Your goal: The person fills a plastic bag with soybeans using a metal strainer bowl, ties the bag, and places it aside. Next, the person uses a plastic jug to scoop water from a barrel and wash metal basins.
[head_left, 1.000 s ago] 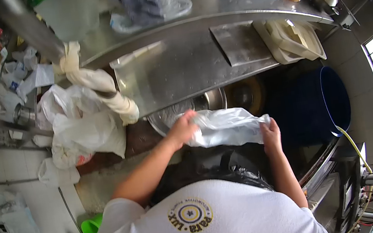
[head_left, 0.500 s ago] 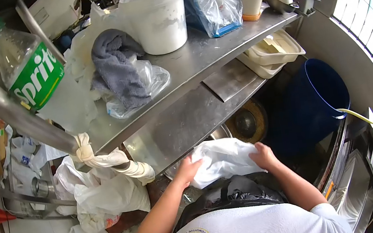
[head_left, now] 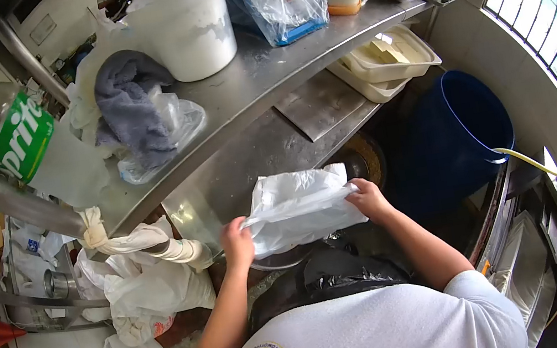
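A white plastic bag (head_left: 307,221) is stretched between my two hands, with a fold running across its middle and a flap standing up behind. My left hand (head_left: 238,243) grips the bag's left end. At the right end, my right hand (head_left: 367,200) pinches the same fold. Behind and below the bag, the lower steel shelf (head_left: 232,152) shows, and a round metal rim peeks out under it. Black plastic (head_left: 329,274) covers the front of my body beneath the hands.
On the upper steel shelf (head_left: 264,79) stand a white bucket (head_left: 189,32), a grey towel (head_left: 131,102), a bagged blue item (head_left: 285,0) and a Sprite bottle (head_left: 18,141). A blue barrel (head_left: 450,141) is at right. White sacks (head_left: 155,286) lie at left beside a cloth-wrapped rail (head_left: 182,253).
The bunched bag is now spread wider and pulled taut, with a flap raised behind the fold. My left hand has moved left and up, my right hand up and slightly left. The view has shifted.
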A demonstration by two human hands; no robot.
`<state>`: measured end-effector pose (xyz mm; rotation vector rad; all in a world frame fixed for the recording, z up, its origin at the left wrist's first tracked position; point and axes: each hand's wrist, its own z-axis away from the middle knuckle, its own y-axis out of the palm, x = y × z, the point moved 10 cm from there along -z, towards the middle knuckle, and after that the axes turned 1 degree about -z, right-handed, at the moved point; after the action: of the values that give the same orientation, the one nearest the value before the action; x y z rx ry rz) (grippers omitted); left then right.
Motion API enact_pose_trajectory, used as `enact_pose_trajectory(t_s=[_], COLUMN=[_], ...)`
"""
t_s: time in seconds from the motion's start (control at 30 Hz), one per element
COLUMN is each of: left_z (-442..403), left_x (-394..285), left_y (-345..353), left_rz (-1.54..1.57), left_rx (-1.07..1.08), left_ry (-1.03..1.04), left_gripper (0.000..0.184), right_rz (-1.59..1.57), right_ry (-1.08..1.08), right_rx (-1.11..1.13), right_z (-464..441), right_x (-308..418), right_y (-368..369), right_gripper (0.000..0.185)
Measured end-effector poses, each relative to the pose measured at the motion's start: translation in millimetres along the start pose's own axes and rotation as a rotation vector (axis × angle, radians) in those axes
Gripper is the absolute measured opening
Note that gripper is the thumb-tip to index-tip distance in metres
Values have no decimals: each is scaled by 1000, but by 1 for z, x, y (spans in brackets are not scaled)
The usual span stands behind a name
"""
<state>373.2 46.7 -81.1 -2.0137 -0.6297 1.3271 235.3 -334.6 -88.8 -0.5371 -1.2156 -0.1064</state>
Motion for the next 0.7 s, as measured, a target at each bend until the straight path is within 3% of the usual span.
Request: enact_pose_trajectory(t_s=[0.03, 0.1, 0.13, 0.17, 0.23, 0.27, 0.3, 0.37, 0.4, 0.43, 0.5, 0.53, 0.6, 0.63, 0.7], left_z=[8, 36, 40, 40, 10, -6, -27, -56, -66, -75, -87, -91, -81, -77, -71], left_x=[28, 66, 66, 80, 40, 30, -13, -60, -91, -100, -101, -96, -65, -69, -28], left_y=[2, 31, 39, 69, 27, 5, -33, -80, -98, -118, -150, -139, -136, -119, -68], left_rz=[97, 795, 1165, 1503, 1626, 1569, 1515, 1267, 1230, 1053, 677, 668, 449, 163, 2], left_rx=[18, 40, 29, 199, 233, 234, 221, 244, 239, 104, -279, -277, -573, -537, -545], left_ry=[-231, -775, -932, -1083, -1008, -932, -725, -398, -314, -202, -120, -131, -207, -281, -282], left_gripper=[29, 29, 25, 25, 30, 33, 37, 41, 38, 39, 39, 39, 39, 39, 38], right_rz=[-3, -551, -673, -797, -806, -744, -681, -423, -482, -538, -411, -417, -192, -78, -15], right_ry=[16, 160, 170, 172, 54, 7, -44, -249, -342, -433, -578, -567, -581, -549, -572], right_rx=[8, 411, 537, 659, 785, 750, 718, 450, 346, 240, 153, 160, -47, -99, -153], right_z=[3, 10, 16, 16, -8, -30, -54, -108, -126, -137, -143, -150, -158, -146, -150], right_x=[3, 7, 28, 50, 76, 81, 88, 111, 134, 157, 197, 196, 190, 181, 118], right_y=[0, 31, 38, 42, 33, 22, 13, -12, -22, -31, -31, -21, -23, -26, -15], right_gripper=[37, 30, 33, 37, 47, 44, 41, 39, 39, 40, 63, 63, 89, 104, 95])
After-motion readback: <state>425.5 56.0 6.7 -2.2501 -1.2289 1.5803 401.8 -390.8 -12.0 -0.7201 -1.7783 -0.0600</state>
